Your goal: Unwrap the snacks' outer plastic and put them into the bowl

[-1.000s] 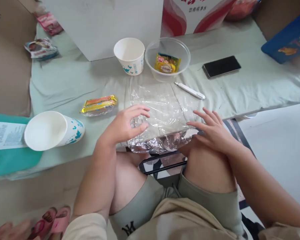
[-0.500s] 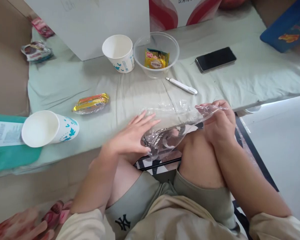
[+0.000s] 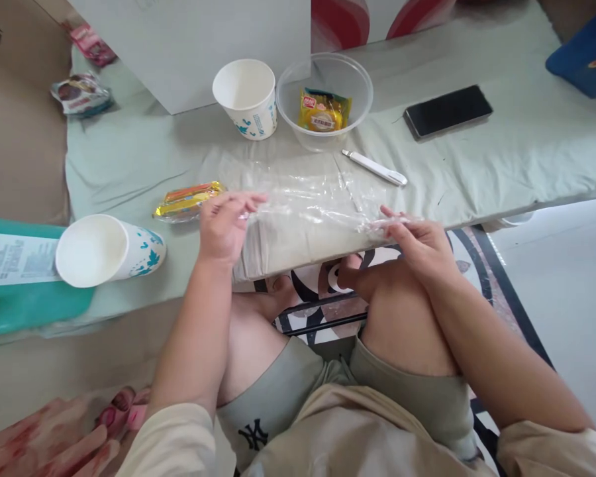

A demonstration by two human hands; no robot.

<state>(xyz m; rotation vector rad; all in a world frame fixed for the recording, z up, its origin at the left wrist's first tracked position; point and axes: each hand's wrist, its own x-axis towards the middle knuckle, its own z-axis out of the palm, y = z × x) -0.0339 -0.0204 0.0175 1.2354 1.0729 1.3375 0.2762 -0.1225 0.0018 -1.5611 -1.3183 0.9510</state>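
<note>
A clear plastic bag (image 3: 310,209) is stretched flat between my hands, over the front edge of the cloth-covered surface. My left hand (image 3: 223,225) is closed with its fingertips pinching the bag's left end. At the other end, my right hand (image 3: 422,245) grips the gathered plastic between thumb and fingers. A yellow and orange wrapped snack (image 3: 186,201) lies just behind my left hand, partly covered by it. Beyond the bag sits a clear plastic bowl (image 3: 360,109) holding a yellow snack packet (image 3: 324,111). In front of the bowl lies a white pen-like tool (image 3: 375,167).
One paper cup (image 3: 251,99) stands beside the bowl; another paper cup (image 3: 112,252) is at the left by a green package (image 3: 34,311). A black phone (image 3: 449,111) lies at the right. A white box (image 3: 203,46) stands behind. Small packets (image 3: 82,94) lie far left.
My left hand has moved left and up from the bag's middle, from spread fingers to a pinch. The bag now reaches wider and lies flatter over the surface. The view has shifted slightly.
</note>
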